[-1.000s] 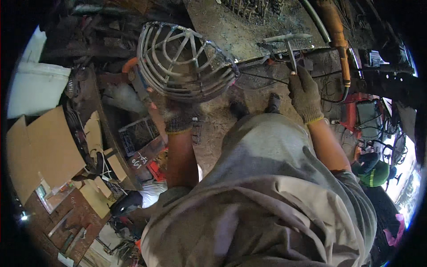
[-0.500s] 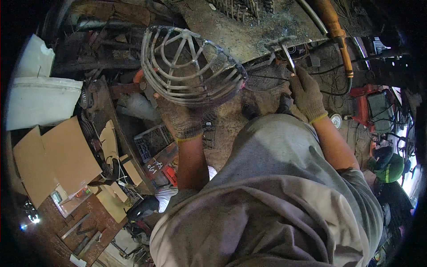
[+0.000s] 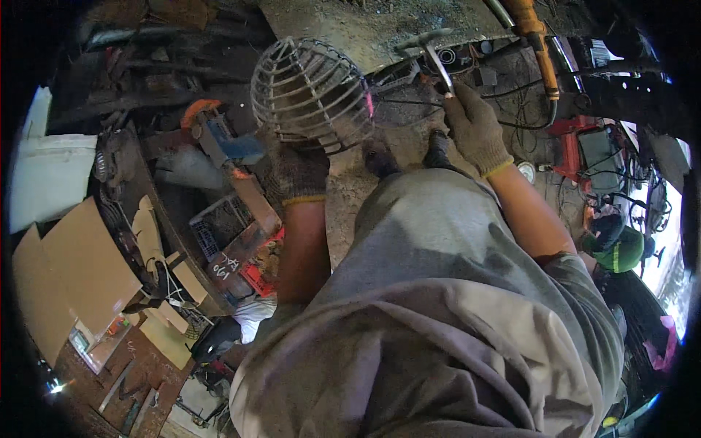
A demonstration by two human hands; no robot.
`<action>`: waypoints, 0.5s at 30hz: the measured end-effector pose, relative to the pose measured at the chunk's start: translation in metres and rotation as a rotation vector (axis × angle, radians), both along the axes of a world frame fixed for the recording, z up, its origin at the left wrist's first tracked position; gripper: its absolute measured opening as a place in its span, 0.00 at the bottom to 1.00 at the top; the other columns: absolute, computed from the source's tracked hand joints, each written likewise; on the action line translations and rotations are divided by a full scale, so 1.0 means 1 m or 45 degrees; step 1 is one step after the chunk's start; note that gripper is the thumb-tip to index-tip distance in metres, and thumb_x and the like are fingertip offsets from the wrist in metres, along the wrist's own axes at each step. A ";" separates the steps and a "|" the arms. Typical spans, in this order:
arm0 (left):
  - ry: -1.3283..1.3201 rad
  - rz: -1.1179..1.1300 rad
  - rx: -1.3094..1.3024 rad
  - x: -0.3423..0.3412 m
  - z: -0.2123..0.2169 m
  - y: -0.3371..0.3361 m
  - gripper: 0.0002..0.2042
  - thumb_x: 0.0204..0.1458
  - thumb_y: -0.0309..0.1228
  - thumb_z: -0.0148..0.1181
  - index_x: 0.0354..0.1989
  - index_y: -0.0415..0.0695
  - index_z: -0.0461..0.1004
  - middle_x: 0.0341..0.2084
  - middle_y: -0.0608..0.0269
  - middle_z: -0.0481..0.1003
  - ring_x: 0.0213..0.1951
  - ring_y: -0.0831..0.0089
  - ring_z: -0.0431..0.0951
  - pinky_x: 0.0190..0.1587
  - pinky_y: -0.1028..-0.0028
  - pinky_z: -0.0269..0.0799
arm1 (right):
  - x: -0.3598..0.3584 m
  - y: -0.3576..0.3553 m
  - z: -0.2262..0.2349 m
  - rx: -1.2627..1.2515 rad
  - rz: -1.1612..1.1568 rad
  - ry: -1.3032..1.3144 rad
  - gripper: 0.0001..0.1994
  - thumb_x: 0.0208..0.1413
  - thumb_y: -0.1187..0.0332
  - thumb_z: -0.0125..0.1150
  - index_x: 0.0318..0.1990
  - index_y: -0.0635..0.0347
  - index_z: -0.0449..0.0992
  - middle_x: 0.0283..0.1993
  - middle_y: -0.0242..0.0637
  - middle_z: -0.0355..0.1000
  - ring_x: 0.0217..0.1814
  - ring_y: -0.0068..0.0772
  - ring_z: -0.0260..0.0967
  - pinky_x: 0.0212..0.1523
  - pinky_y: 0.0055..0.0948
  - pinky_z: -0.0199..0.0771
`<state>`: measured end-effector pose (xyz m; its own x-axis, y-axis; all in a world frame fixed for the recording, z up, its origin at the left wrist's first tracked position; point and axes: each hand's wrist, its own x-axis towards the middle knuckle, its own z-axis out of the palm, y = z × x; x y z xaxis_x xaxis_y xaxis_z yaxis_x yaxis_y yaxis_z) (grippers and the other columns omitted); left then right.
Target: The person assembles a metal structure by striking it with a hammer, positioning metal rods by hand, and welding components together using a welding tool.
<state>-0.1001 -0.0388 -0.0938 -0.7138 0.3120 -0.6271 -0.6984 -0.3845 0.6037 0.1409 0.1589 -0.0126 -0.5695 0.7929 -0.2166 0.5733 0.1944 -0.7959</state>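
My left hand [image 3: 301,174], in a knit work glove, grips the lower rim of a dome-shaped wire cage [image 3: 310,91] made of bent metal rods and holds it up in front of me. My right hand [image 3: 475,130], also gloved, is closed on the handle of a small metal hammer [image 3: 432,50]. The hammer's head points up and left, near the cage's right side. My grey shirt fills the lower middle of the view, and my two shoes [image 3: 409,152] show between the hands.
A stained metal workbench top [image 3: 365,22] lies ahead. An orange welding torch hose [image 3: 539,44] and black cables run at the upper right near a red machine [image 3: 584,150]. Cardboard sheets [image 3: 69,270], crates and scrap clutter the left. A person in a green cap [image 3: 621,252] sits at right.
The wire cage has turned from showing its open inside to showing its domed side, and sits more centred. My right hand with the hammer stays beside it.
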 end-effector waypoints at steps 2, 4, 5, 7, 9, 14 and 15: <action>0.053 -0.045 0.031 0.003 -0.025 -0.002 0.26 0.69 0.53 0.48 0.65 0.47 0.70 0.59 0.61 0.75 0.56 0.65 0.76 0.58 0.65 0.76 | -0.002 -0.006 0.003 0.028 0.031 0.046 0.20 0.70 0.56 0.51 0.56 0.65 0.75 0.40 0.56 0.78 0.45 0.58 0.78 0.47 0.46 0.76; 0.182 -0.125 0.101 0.007 -0.047 -0.011 0.26 0.68 0.54 0.48 0.64 0.47 0.71 0.58 0.61 0.76 0.55 0.66 0.77 0.57 0.66 0.77 | -0.011 -0.009 0.018 -0.039 0.096 -0.019 0.20 0.70 0.56 0.52 0.56 0.65 0.75 0.40 0.55 0.78 0.44 0.59 0.78 0.46 0.48 0.75; 0.248 -0.171 0.130 0.008 -0.057 -0.016 0.26 0.68 0.54 0.48 0.63 0.47 0.71 0.58 0.62 0.76 0.54 0.66 0.77 0.57 0.67 0.77 | -0.012 -0.010 0.014 -0.014 0.119 -0.006 0.21 0.70 0.56 0.52 0.56 0.66 0.75 0.40 0.55 0.78 0.45 0.59 0.78 0.46 0.49 0.75; 0.520 -0.382 0.233 0.009 -0.068 -0.024 0.26 0.68 0.54 0.49 0.62 0.47 0.72 0.57 0.62 0.77 0.52 0.67 0.77 0.56 0.67 0.77 | -0.017 -0.012 0.010 0.159 0.173 0.074 0.20 0.70 0.56 0.53 0.56 0.66 0.75 0.40 0.56 0.78 0.47 0.61 0.78 0.46 0.50 0.75; 0.610 -0.519 0.541 0.006 -0.075 -0.030 0.26 0.68 0.55 0.49 0.60 0.47 0.74 0.56 0.62 0.77 0.50 0.68 0.78 0.55 0.68 0.77 | -0.021 -0.010 0.005 0.228 0.227 0.078 0.21 0.70 0.56 0.53 0.57 0.66 0.75 0.41 0.57 0.79 0.48 0.62 0.78 0.47 0.49 0.75; -0.038 -0.399 1.295 0.009 -0.064 -0.027 0.20 0.69 0.51 0.51 0.57 0.49 0.71 0.51 0.64 0.74 0.49 0.68 0.75 0.53 0.66 0.74 | -0.032 -0.013 0.013 0.292 0.288 0.149 0.20 0.71 0.57 0.52 0.55 0.68 0.74 0.41 0.59 0.77 0.44 0.62 0.77 0.44 0.46 0.75; -0.025 -0.333 1.120 0.012 -0.049 -0.024 0.16 0.69 0.49 0.51 0.52 0.50 0.70 0.46 0.66 0.71 0.45 0.69 0.73 0.49 0.67 0.72 | -0.035 -0.014 0.028 0.251 0.320 0.160 0.20 0.71 0.57 0.52 0.55 0.68 0.74 0.40 0.59 0.77 0.43 0.62 0.77 0.43 0.46 0.75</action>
